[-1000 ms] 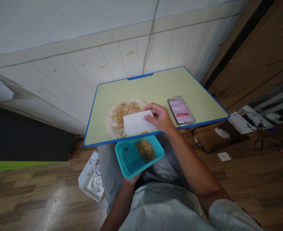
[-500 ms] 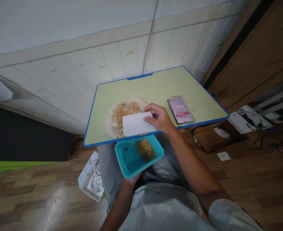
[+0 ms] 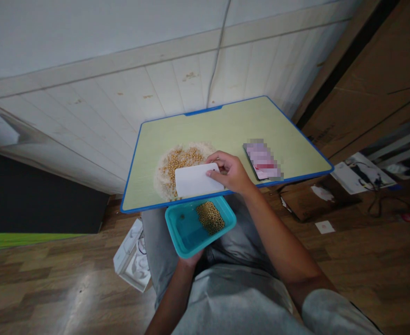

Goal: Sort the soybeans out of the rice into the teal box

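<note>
My right hand is closed on a white card, held flat over the near edge of a pile of soybeans mixed with rice on a small green table with a blue rim. My left hand grips a teal plastic tub from underneath, just below the table's front edge. Only the wrist and part of the palm show under the tub. A heap of soybeans lies in the tub's right half.
A phone lies on the table to the right of my hand. A white box sits on the wooden floor at the left. Papers, cables and cardboard lie at the right. A tiled wall stands behind.
The white card and my right hand have slid slightly left and back over the pile. The tub has shifted a little left.
</note>
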